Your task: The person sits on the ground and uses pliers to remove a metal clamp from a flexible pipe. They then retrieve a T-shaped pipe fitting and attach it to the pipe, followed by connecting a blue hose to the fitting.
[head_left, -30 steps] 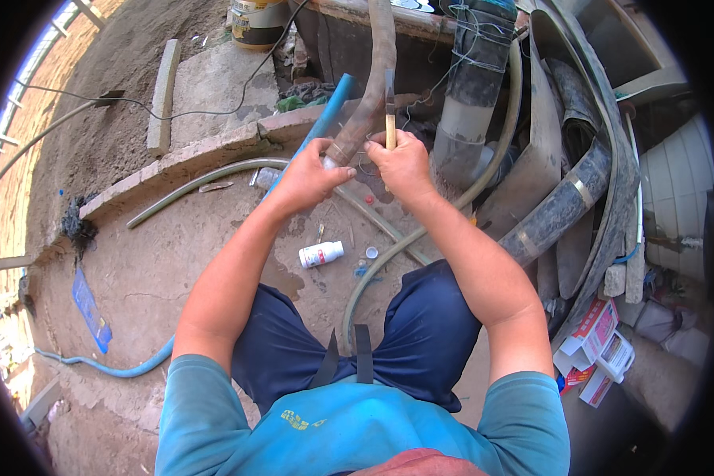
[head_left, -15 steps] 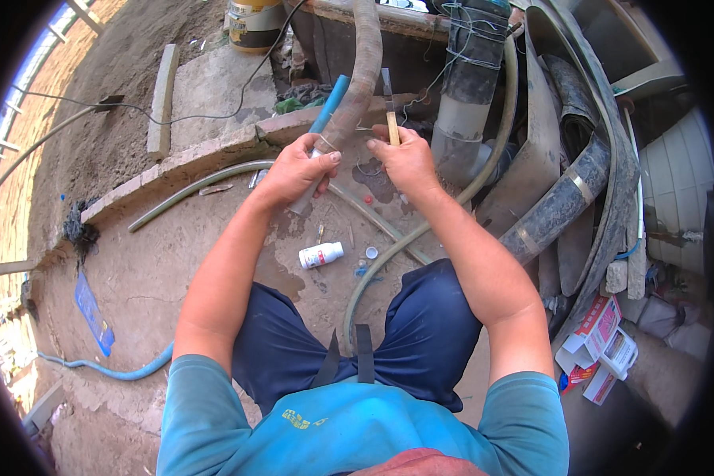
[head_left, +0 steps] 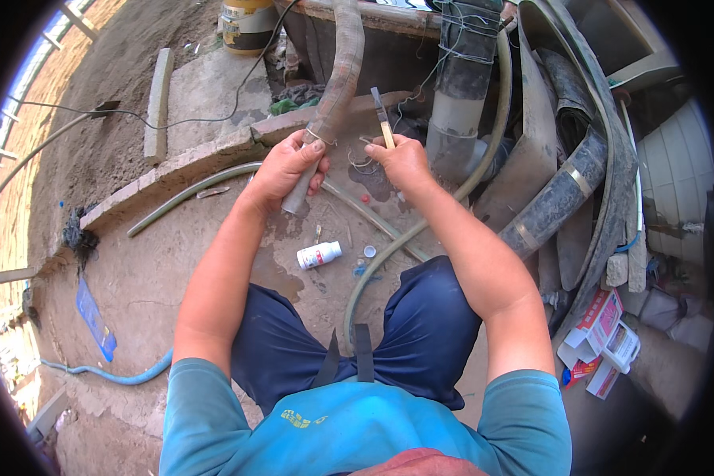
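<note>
Hose [head_left: 335,95], thick, brownish: is curving down from top centre. Tool [head_left: 383,121], wooden-handled: is slanting upward, upper centre.

A gap stays passable between left hand [head_left: 288,169] and right hand [head_left: 405,164], the thick ribbed hose [head_left: 343,55] bounding it leftward. Below, the white bottle [head_left: 320,255] and curving green hose [head_left: 382,259] obstruct; the broad black pipe [head_left: 470,71] blocks the upper right.

Daylight; work area in soft, even shade. Sunlit strip of tan earth [head_left: 44,87] far left, near blown out. Lower right murky. Fisheye: black corners, bent edges. Bare left hand [head_left: 288,170] and bare right hand [head_left: 404,165] fairly sharp.
</note>
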Demonstrator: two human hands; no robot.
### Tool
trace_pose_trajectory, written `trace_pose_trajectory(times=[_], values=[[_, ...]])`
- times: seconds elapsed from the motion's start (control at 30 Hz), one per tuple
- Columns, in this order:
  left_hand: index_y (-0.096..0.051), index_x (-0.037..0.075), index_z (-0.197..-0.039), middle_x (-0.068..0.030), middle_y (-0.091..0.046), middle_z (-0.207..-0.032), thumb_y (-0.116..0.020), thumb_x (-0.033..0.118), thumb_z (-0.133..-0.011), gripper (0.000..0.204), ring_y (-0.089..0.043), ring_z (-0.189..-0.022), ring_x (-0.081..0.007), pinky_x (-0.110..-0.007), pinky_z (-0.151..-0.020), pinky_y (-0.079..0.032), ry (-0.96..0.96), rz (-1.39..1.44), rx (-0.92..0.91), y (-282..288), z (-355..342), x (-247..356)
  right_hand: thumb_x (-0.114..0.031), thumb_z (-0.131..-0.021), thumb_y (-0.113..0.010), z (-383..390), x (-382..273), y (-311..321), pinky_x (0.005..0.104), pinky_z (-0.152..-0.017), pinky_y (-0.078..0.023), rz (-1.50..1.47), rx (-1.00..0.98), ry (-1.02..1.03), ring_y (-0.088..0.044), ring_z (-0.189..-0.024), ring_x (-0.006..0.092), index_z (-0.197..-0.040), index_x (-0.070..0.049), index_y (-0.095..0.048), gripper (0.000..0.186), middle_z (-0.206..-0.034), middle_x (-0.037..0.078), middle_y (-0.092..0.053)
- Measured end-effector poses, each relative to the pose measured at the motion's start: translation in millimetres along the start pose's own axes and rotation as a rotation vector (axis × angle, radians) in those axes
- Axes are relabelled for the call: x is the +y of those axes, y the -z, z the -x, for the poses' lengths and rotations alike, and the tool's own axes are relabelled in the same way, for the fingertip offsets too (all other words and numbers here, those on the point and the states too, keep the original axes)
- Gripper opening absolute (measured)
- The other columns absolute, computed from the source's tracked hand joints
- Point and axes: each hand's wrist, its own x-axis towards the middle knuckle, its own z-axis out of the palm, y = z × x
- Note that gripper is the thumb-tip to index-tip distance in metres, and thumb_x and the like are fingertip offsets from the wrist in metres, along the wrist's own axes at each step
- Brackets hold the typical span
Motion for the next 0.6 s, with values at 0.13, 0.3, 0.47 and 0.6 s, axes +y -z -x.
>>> trace_pose_trajectory(times=[0.13,0.3,0.47,0.6], values=[[-0.051,0.012,-0.121,-0.0029,-0.063,-0.084,-0.071,0.049,-0.098,0.047,-0.058,-0.057,-0.0102,-0.025,-0.047,-0.049,0.005,0.027,-0.024,2,2,-1,-0.024,-0.088,-0.083,11,-20,-2,0.0331,-0.065,-0.053,-0.092,-0.041,0.033,-0.066,-0.073,0.0145,-0.112,0.002,-0.073,0.037,-0.086,0.008,-0.072],[-0.052,0.009,-0.116,-0.0032,-0.064,-0.084,-0.069,0.046,-0.100,0.044,-0.060,-0.058,-0.0104,-0.025,-0.048,-0.050,0.010,0.069,-0.055,-1,1,0,-0.025,-0.094,-0.080,32,-47,-3,0.0277,-0.054,-0.046,-0.471,-0.396,-0.156,-0.056,-0.064,0.0095,-0.115,-0.002,-0.070,0.033,-0.078,0.001,-0.062],[-0.052,0.010,-0.117,-0.0029,-0.063,-0.084,-0.068,0.049,-0.100,0.045,-0.059,-0.058,-0.0105,-0.025,-0.048,-0.050,0.004,0.084,-0.071,-3,1,0,-0.028,-0.096,-0.078,47,-66,-3,0.0268,-0.055,-0.047,-0.483,-0.497,-0.202,-0.056,-0.068,0.0090,-0.107,-0.007,-0.070,0.024,-0.080,0.000,-0.063],[-0.053,0.011,-0.120,-0.0035,-0.064,-0.087,-0.066,0.054,-0.099,0.050,-0.059,-0.060,-0.0102,-0.026,-0.049,-0.049,0.025,0.131,-0.072,1,4,1,-0.026,-0.095,-0.076,43,-64,3,0.0282,-0.058,-0.049,-0.273,-0.440,-0.127,-0.057,-0.072,0.0103,-0.111,-0.005,-0.072,0.027,-0.083,0.001,-0.064]])
